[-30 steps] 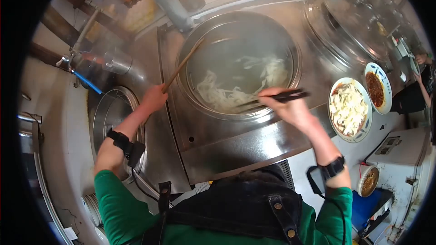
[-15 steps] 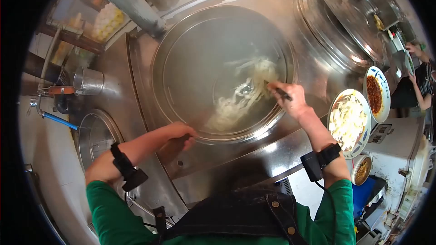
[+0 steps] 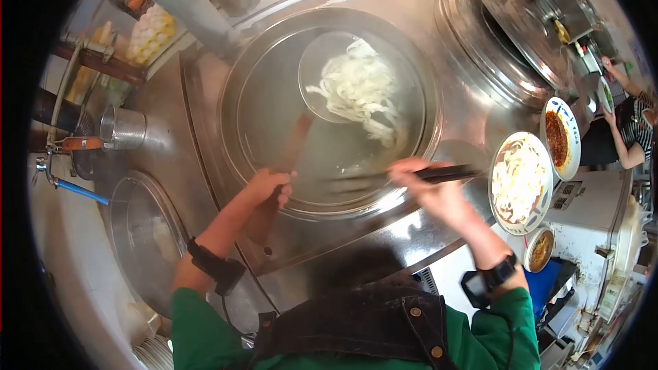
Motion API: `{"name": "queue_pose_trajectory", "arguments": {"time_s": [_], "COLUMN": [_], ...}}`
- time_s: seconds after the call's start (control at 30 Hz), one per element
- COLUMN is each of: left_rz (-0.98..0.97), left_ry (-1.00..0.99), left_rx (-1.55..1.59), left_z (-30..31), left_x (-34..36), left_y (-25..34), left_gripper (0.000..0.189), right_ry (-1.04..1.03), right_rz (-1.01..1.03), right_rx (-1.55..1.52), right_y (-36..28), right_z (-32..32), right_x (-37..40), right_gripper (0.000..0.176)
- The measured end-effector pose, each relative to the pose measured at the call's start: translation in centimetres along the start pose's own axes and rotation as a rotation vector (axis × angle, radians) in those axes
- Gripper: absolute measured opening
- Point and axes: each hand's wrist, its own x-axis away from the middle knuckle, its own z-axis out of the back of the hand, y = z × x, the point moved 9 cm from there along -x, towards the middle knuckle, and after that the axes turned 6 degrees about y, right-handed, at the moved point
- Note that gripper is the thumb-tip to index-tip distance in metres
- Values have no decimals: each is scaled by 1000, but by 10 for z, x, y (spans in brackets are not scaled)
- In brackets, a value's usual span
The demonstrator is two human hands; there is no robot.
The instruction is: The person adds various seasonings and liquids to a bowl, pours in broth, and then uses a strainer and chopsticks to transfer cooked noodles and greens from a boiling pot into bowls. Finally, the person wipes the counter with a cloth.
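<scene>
My left hand (image 3: pixel 269 188) grips the wooden handle of a round metal strainer (image 3: pixel 322 99) raised over the big steaming pot (image 3: pixel 250 116). White flat noodles (image 3: pixel 356 89) lie piled in the strainer and hang over its near edge. My right hand (image 3: pixel 428 188) holds long dark chopsticks (image 3: pixel 404 177) pointing left over the pot's near rim, just below the hanging noodles.
A plate of white noodles (image 3: pixel 519 179) and a plate with red-brown sauce (image 3: pixel 558 138) stand to the right. A lidded pot (image 3: pixel 507 27) sits at back right, a smaller round lid (image 3: pixel 140 233) at left. Another person (image 3: pixel 627 130) stands at far right.
My left hand has lifted the strainer out of the water with the noodles in it. My right hand drew the chopsticks back from the noodles toward the pot's near rim.
</scene>
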Motion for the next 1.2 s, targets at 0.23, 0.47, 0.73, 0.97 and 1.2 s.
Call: {"name": "queue_pose_trajectory", "arguments": {"time_s": [0.23,0.47,0.73,0.97,1.2], "left_rz": [-58,40,44,135,-224], "left_ry": [244,25,-90,37,-278], "left_rx": [-470,16,185,236,94], "left_z": [16,-25,-17,-13,-30], "left_x": [-19,-43,-15,23,0], "left_y": [30,-4,-18,-19,-15], "left_gripper": [16,26,29,30,22], "right_ry": [25,455,337,637,454], "right_rz": [272,568,799,284,328], "right_rx": [575,619,455,458,123], "right_y": [72,37,-21,41,16], "right_z": [-37,11,16,71,26], "right_x": [-59,-95,-52,-59,-95], "right_gripper": [19,26,20,10,20]}}
